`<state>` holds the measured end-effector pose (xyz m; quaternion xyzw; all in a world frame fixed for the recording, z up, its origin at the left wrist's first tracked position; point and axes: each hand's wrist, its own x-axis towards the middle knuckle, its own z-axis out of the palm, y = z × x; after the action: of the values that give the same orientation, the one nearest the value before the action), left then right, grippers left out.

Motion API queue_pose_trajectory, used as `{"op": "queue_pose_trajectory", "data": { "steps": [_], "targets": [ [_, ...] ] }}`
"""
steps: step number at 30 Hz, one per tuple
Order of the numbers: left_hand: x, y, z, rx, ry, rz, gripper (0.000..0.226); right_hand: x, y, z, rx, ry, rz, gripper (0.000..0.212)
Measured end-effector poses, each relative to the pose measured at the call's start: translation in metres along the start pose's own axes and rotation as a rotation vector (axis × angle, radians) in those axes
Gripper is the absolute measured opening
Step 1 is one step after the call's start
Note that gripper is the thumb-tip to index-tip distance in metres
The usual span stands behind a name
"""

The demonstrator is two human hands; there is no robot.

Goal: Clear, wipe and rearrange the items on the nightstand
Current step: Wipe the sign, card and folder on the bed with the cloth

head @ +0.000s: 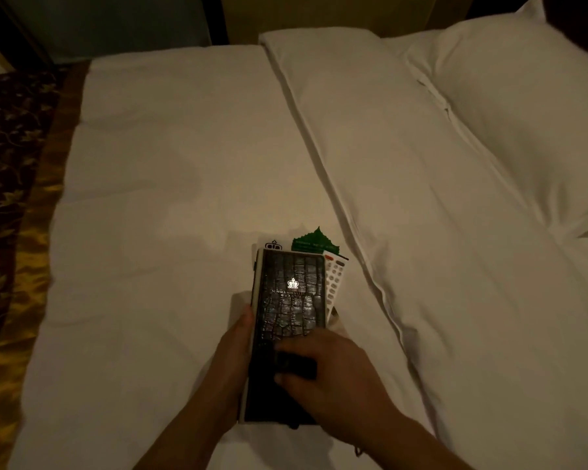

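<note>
A black crocodile-pattern folder (291, 300) with a crown logo sits on top of a small stack over the white bed sheet (157, 232). Under it show a white remote control (335, 281), a green leaf-shaped card (314, 242) and a white card with a crown mark (273, 245). My left hand (235, 351) grips the stack along its left edge, thumb on the folder. My right hand (326, 371) rests on the folder's near end, fingers closed around a small black object (294, 362). The nightstand is out of view.
A folded white duvet (404, 164) runs diagonally to the right of the stack, with a white pillow (523, 89) at the far right. A dark floral and gold bed runner (11, 198) lies along the left edge.
</note>
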<state>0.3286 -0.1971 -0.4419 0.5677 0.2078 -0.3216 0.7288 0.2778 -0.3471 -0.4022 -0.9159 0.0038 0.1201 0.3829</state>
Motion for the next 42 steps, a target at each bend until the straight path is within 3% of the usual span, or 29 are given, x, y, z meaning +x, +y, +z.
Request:
{"op": "queue_pose_trajectory", "data": {
  "steps": [4, 7, 11, 18, 23, 26, 28, 30, 32, 36, 39, 42],
  "targets": [
    [-0.003, -0.006, -0.005, 0.086, 0.022, 0.043, 0.061, 0.022, 0.023, -0.037, -0.110, 0.299, 0.134, 0.033],
    [-0.008, -0.004, -0.007, 0.067, -0.015, 0.058, 0.051, 0.029, 0.038, -0.062, -0.006, 0.492, 0.229, 0.026],
    [-0.011, -0.002, -0.008, 0.035, -0.048, 0.029, 0.050, 0.023, 0.030, -0.057, 0.261, 0.310, 0.227, 0.025],
    [-0.017, -0.004, -0.010, 0.157, -0.085, 0.065, 0.049, 0.060, 0.031, -0.087, 0.110, 0.545, 0.267, 0.022],
    [-0.020, -0.005, -0.013, 0.203, -0.113, 0.072, 0.050, 0.048, 0.044, -0.093, -0.061, 0.496, 0.241, 0.018],
    [-0.022, -0.008, -0.019, 0.118, -0.151, 0.008, 0.054, 0.032, 0.054, -0.099, 0.256, 0.580, 0.369, 0.013],
    [-0.022, -0.011, -0.019, 0.026, -0.171, -0.059, 0.051, 0.025, 0.047, -0.094, 0.647, 0.525, 0.352, 0.018],
    [-0.023, -0.014, -0.017, -0.069, -0.184, -0.157, 0.053, 0.019, 0.036, -0.084, 0.811, 0.398, 0.300, 0.019],
    [-0.024, -0.017, -0.014, -0.133, -0.157, -0.237, 0.056, 0.015, 0.029, -0.077, 0.780, 0.347, 0.235, 0.020],
    [-0.021, -0.020, -0.005, -0.161, -0.171, -0.265, 0.064, 0.006, 0.026, -0.074, 0.814, 0.468, 0.270, 0.022],
    [-0.018, -0.023, 0.001, -0.237, -0.162, -0.207, 0.069, -0.016, 0.020, -0.058, 0.871, 0.223, 0.234, 0.023],
    [-0.018, -0.017, 0.004, -0.363, -0.263, -0.256, 0.072, -0.038, 0.019, -0.052, 0.912, 0.007, 0.309, 0.020]
  ]
}}
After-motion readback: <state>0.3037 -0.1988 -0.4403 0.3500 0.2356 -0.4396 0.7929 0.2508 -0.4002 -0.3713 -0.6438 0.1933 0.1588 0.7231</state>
